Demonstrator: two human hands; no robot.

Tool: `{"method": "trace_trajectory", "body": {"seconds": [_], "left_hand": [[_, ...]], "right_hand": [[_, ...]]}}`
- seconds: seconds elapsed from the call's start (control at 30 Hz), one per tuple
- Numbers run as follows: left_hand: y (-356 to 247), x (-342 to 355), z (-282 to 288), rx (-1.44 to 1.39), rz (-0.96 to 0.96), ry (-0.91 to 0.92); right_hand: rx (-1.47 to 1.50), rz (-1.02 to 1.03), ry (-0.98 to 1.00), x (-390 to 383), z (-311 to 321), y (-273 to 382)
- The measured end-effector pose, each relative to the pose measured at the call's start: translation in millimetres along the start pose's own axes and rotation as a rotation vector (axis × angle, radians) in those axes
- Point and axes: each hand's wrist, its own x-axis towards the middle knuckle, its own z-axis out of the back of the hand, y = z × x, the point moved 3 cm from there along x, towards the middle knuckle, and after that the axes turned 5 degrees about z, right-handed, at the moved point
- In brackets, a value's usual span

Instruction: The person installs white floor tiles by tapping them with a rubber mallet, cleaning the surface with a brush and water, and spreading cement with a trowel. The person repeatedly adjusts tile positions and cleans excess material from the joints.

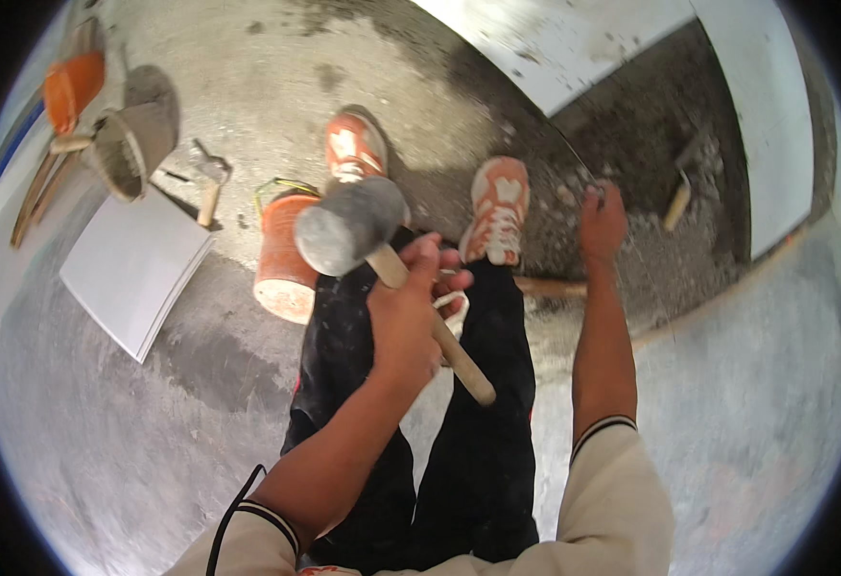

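Note:
My left hand (403,312) grips the wooden handle of a mallet (351,226) with a thick dark-grey head, held over my legs with the head up to the left. My right hand (603,226) is closed, pinching a thin string (572,154). The string runs from my fingers toward the corner of a white tile (574,43). Beneath that hand is a bed of rough grey mortar (631,134). A trowel (679,197) with a pale wooden handle lies on the mortar to the right of my hand.
Another white tile strip (766,115) borders the mortar at right. Between my feet and a stack of white tiles (132,264) stands an orange bucket (286,254). Further left are a grey bucket (137,149), an orange container (73,91) and a small wooden-handled tool (211,182).

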Motion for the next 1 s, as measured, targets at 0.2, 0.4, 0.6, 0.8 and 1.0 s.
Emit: {"method": "trace_trajectory", "body": {"seconds": [0.2,0.4,0.6,0.8,1.0], "left_hand": [[-2.7,-4.4,-7.6,-0.015,0.064,0.049],[-16.6,-2.4,-1.7,-0.132,0.039,0.044],[-40.4,-5.2,8.9,-0.309,0.045,0.127],[-110.7,-50.5,60.1,-0.698,0.021,0.222],[-181.8,-90.7,163.2,-1.031,0.034,0.311]], "right_hand": [[-0.104,-0.047,0.241,14.1,-12.4,-31.1],[0.098,-0.041,0.254,1.2,30.6,42.3],[0.349,-0.291,0.540,-17.1,65.3,141.8],[0.362,0.009,0.709,38.0,95.9,262.6],[0.465,0.355,0.721,147.2,94.7,459.0]]}}
